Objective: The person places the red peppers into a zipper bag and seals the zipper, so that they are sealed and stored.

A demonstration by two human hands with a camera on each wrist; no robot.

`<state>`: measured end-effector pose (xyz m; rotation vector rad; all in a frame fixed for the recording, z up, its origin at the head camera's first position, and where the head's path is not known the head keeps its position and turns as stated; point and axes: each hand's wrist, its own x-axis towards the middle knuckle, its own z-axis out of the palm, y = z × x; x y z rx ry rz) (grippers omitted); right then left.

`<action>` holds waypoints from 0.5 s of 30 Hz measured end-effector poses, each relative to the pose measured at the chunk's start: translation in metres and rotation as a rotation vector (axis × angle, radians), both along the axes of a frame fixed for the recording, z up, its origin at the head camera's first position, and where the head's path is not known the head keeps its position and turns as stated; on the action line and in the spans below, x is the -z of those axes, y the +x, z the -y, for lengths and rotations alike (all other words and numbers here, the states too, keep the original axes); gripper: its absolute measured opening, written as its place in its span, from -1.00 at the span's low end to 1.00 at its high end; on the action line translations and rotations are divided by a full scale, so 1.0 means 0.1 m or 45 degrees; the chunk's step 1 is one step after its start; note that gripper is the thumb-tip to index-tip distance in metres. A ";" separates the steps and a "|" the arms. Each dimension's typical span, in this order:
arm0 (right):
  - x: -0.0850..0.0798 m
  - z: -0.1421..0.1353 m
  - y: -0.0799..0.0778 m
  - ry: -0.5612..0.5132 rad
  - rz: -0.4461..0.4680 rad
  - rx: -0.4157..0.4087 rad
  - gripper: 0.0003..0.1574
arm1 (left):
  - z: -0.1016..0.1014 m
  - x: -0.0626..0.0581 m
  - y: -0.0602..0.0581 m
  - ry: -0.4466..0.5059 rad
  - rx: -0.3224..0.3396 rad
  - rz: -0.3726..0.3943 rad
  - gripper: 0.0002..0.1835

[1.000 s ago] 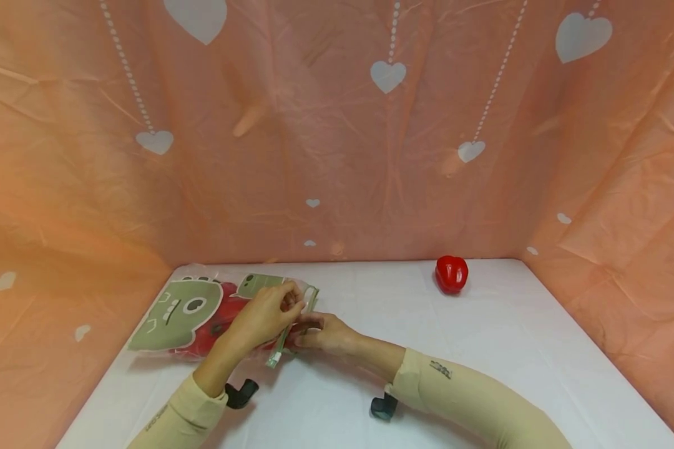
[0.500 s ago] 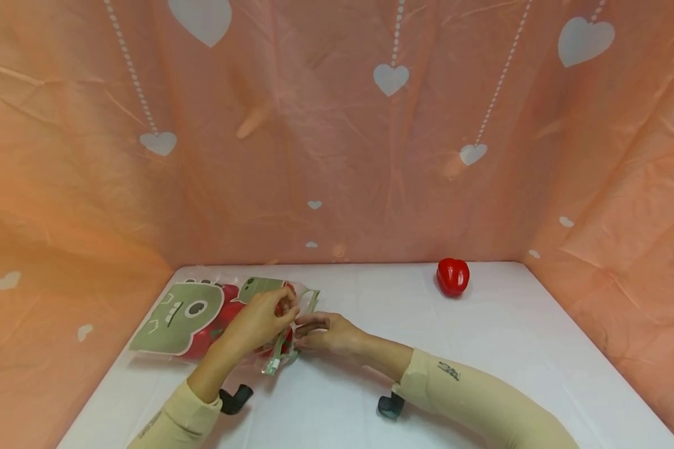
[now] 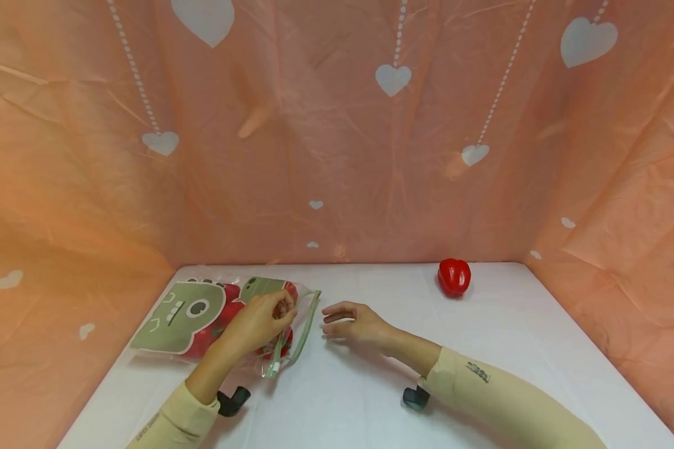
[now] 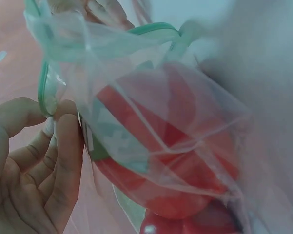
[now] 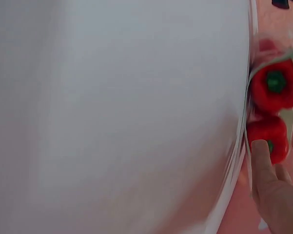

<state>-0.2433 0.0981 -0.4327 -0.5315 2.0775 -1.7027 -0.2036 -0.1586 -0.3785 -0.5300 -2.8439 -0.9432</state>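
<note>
A clear zip bag (image 3: 168,324) with a green one-eyed monster print lies on the left of the table, holding several red bell peppers (image 3: 213,330). My left hand (image 3: 261,321) pinches the upper edge of the bag's mouth between thumb and fingertip, as the left wrist view shows at the green zip strip (image 4: 42,87). The mouth gapes to the right, and in the right wrist view two bell peppers (image 5: 275,85) show their green stems inside it. Just right of the mouth, my right hand (image 3: 362,324) hovers with fingers relaxed and nothing in them.
One loose red bell pepper (image 3: 454,278) sits near the back right of the white table (image 3: 483,355). Orange curtains (image 3: 337,156) with white hearts rise behind and on both sides. Black wrist cameras (image 3: 417,398) hang below the sleeves.
My right hand has let go of a red bell pepper in the bag and drawn back right, out of the mouth. My left hand keeps its hold on the edge.
</note>
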 end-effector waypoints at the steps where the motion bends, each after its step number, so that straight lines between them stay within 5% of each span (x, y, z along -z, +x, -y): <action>1: -0.01 -0.04 -0.01 0.002 -0.009 0.014 -0.43 | 0.00 0.00 0.00 0.001 0.000 -0.002 -0.90; 8: -0.04 -0.38 -0.12 -0.015 -0.079 0.077 -0.42 | 0.00 0.01 -0.01 -0.011 0.007 -0.011 -0.90; 15: -0.12 -0.78 -0.20 0.114 -0.222 0.221 -0.45 | -0.02 0.01 0.00 -0.017 -0.019 0.013 -0.90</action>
